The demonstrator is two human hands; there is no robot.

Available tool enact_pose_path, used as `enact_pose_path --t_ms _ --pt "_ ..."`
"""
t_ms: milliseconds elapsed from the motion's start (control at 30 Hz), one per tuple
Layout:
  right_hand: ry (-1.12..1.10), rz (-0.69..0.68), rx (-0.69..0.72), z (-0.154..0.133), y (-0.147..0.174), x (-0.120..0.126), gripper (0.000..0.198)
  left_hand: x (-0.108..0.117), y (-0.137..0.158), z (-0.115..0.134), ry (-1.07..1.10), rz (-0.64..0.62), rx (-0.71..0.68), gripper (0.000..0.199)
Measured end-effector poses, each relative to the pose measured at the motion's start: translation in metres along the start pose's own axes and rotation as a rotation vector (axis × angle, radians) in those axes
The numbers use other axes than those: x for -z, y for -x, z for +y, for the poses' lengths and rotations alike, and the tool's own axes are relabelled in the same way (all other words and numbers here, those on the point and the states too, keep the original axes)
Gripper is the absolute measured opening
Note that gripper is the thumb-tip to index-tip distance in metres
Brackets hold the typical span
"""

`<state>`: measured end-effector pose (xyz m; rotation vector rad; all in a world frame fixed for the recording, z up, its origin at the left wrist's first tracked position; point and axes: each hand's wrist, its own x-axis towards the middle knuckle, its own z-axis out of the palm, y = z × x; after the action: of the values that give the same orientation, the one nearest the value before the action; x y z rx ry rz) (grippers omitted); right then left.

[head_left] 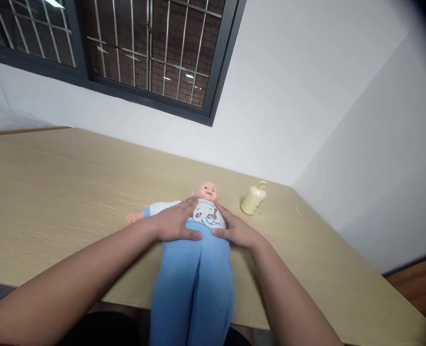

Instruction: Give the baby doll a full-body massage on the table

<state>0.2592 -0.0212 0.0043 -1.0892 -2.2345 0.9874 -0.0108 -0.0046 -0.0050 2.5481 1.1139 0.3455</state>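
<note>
A baby doll [209, 258] lies on its back on the table, its head [207, 191] toward the wall. It wears a white top [205, 214] with a cartoon animal print and long blue trousers [177, 278] that reach past the table's front edge. My left hand [179, 221] rests open on one side of the doll's chest, fingers stretched toward its neck. On the other side, my right hand [236, 228] lies with fingers out and thumb pointing inward. The doll's small hand [135, 217] sticks out to the left; its other arm is hidden.
A cream pump bottle [253, 199] stands on the table [72, 187] to the right of the doll. Behind the table is a white wall [288, 86] with a dark-framed, barred window [151, 48]. A thin light strip [298, 209] lies near the right edge.
</note>
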Motion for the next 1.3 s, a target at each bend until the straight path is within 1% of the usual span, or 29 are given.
enact_pose_path --t_ms 100,167,200,300,333,367,400,433,467,500,533,567,633,667,733,767,833,900,967,1000,1067,1167,1233,1300 --pt "-0.027 0.009 0.001 0.0 0.001 0.001 0.088 -0.002 0.002 -0.01 0.027 0.011 0.065 0.123" --pt "-0.035 0.019 0.032 0.002 0.0 0.002 0.084 -0.005 0.003 -0.01 0.014 0.01 0.103 0.127" --pt "-0.023 0.047 0.05 0.003 0.0 0.002 0.079 -0.006 0.003 -0.008 -0.003 0.013 0.123 0.129" --pt "0.113 0.237 0.102 -0.001 -0.002 -0.001 0.069 -0.009 0.003 0.001 -0.064 0.047 0.136 0.13" --pt "0.182 0.29 0.128 -0.007 -0.003 -0.005 0.069 -0.01 0.003 0.003 -0.077 0.065 0.118 0.129" --pt "0.25 0.311 0.164 -0.014 -0.004 -0.01 0.071 -0.011 0.003 0.005 -0.083 0.086 0.085 0.126" --pt "0.314 0.287 0.212 -0.023 -0.005 -0.017 0.074 -0.013 0.002 0.005 -0.085 0.103 0.04 0.122" --pt "0.366 0.231 0.265 -0.033 -0.007 -0.024 0.077 -0.016 0.001 0.004 -0.082 0.109 -0.009 0.117" --pt "0.411 0.13 0.316 -0.044 -0.008 -0.033 0.084 -0.019 0.0 0.002 -0.078 0.111 -0.047 0.111" --pt "0.449 0.031 0.351 -0.053 -0.009 -0.042 0.093 -0.022 -0.001 0.0 -0.071 0.114 -0.065 0.107" --pt "0.486 -0.061 0.376 -0.061 -0.01 -0.051 0.097 -0.025 -0.002 -0.002 -0.066 0.116 -0.06 0.104" --pt "0.522 -0.112 0.39 -0.067 -0.011 -0.059 0.097 -0.027 -0.003 -0.003 -0.064 0.114 -0.043 0.103" --pt "0.556 -0.13 0.343 -0.07 -0.012 -0.069 0.098 -0.028 -0.005 -0.003 -0.078 0.101 -0.017 0.103" --pt "0.557 -0.111 0.302 -0.068 -0.012 -0.071 0.101 -0.027 -0.005 -0.002 -0.092 0.09 -0.036 0.1" --pt "0.54 -0.065 0.216 -0.058 -0.012 -0.069 0.109 -0.023 -0.004 0.002 -0.11 0.079 -0.104 0.094" --pt "0.531 -0.051 0.182 -0.051 -0.011 -0.064 0.112 -0.02 -0.003 0.004 -0.104 0.09 -0.119 0.093" --pt "0.513 -0.039 0.118 -0.035 -0.009 -0.052 0.112 -0.017 -0.002 0.006 -0.071 0.108 -0.084 0.104" --pt "0.485 -0.025 0.028 -0.019 -0.005 -0.037 0.108 -0.015 0.0 0.007 -0.044 0.096 -0.007 0.119" --pt "0.432 -0.004 -0.082 -0.007 -0.002 -0.022 0.108 -0.013 0.0 0.005 -0.04 0.064 0.041 0.128" --pt "0.412 0.001 -0.115 -0.004 -0.001 -0.015 0.108 -0.012 0.0 0.004 -0.041 0.053 0.053 0.129" --pt "0.377 -0.003 -0.142 -0.001 0.0 -0.006 0.107 -0.01 -0.003 0.0 -0.033 0.038 0.058 0.132" --pt "0.342 -0.002 -0.132 -0.002 0.0 -0.002 0.102 -0.004 -0.007 -0.007 -0.004 0.028 0.031 0.132" --pt "0.353 0.023 -0.168 -0.002 -0.001 -0.005 0.106 -0.001 -0.007 -0.009 0.01 0.044 0.0 0.132" --pt "0.38 0.052 -0.231 0.001 -0.001 -0.009 0.113 0.001 -0.006 -0.005 0.014 0.108 -0.067 0.123"
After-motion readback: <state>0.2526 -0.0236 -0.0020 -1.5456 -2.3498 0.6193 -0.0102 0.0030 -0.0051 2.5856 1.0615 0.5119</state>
